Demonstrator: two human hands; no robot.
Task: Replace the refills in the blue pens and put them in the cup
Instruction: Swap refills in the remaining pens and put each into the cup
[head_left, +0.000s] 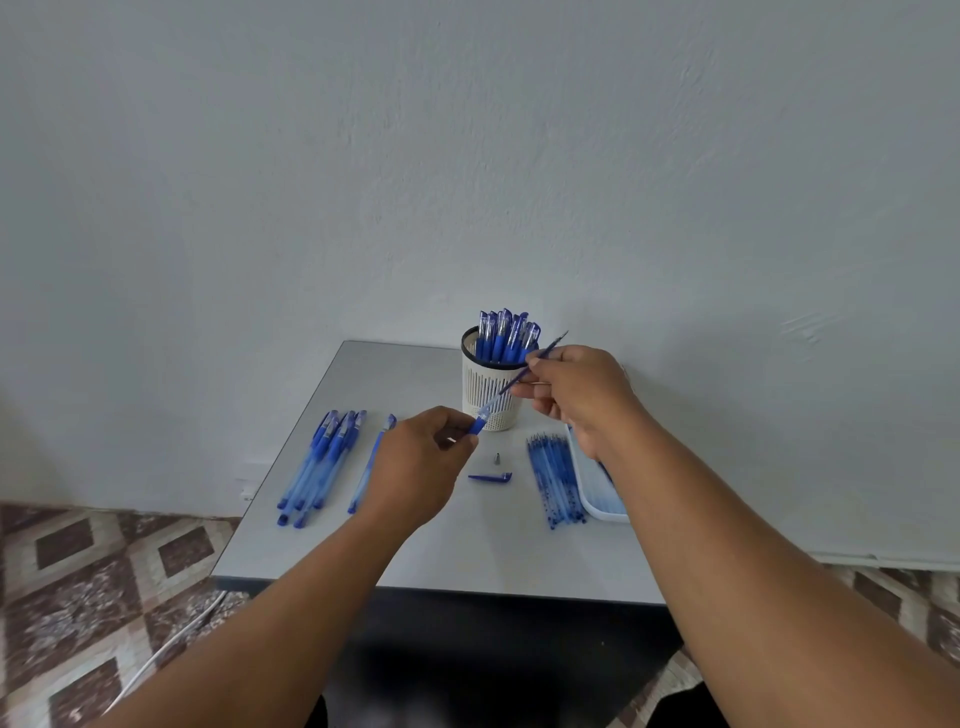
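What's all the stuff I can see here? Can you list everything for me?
Table: one, grey, against the wall.
Cup: one, white slotted, black rim, back of table.
Pens in cup: a bunch, blue, standing upright.
Pen pile: several, blue, left side of table.
Single pen: one, blue, beside the pile.
Cap: one, blue, centre of table.
Tip: one, grey metal, just behind the cap.
Refills: a bundle, blue, right side.
Tray: one, white, right edge.
Floor: brown and cream tiles.
Barrel: one, blue, in left hand.
Refill: one, dark, in right hand.
Left hand: grips the barrel.
Right hand: pinches the refill.
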